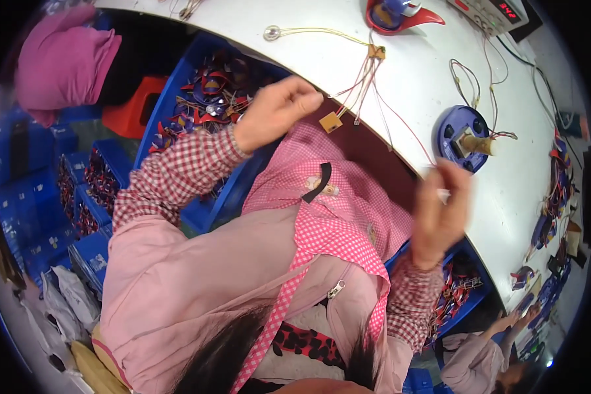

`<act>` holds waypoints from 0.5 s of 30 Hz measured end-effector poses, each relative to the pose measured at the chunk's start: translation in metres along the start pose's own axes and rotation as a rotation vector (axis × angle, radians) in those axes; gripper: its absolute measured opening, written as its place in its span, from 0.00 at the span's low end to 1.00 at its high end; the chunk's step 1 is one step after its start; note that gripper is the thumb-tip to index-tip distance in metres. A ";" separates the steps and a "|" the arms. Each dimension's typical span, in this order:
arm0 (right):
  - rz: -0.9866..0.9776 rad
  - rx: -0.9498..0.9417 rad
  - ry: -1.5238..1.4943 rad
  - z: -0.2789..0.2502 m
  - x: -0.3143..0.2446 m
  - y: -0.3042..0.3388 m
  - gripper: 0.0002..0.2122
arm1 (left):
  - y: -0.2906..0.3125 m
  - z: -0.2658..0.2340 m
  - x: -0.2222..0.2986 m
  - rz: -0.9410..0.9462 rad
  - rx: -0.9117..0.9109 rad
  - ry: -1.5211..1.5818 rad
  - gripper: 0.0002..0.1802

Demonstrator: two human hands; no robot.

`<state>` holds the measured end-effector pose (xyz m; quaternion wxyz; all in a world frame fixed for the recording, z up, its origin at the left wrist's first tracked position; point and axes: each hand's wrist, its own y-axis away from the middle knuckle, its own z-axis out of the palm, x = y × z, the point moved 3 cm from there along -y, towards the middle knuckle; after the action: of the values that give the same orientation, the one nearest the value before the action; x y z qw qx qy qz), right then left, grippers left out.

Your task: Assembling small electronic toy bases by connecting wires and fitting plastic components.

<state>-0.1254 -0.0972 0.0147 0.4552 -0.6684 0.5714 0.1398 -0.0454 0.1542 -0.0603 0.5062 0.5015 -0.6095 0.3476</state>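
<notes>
Your left hand [274, 113] gapes narrowly near the tan board [329, 123]; I cannot tell how your right hand [437, 220] grips

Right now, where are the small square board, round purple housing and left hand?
small square board [330, 122]: head view, middle of its tan face
round purple housing [443, 137]: head view, left side of its rim
left hand [274, 114]: head view, middle of the hand
</notes>
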 end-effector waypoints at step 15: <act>0.069 -0.199 -0.146 0.085 0.020 0.002 0.07 | 0.013 0.028 0.000 0.388 -0.003 -0.049 0.11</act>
<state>-0.0933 -0.0444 -0.0468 0.4222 -0.6783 0.5425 0.2597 -0.0658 0.1312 -0.0665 0.4152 0.3823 -0.7075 0.4254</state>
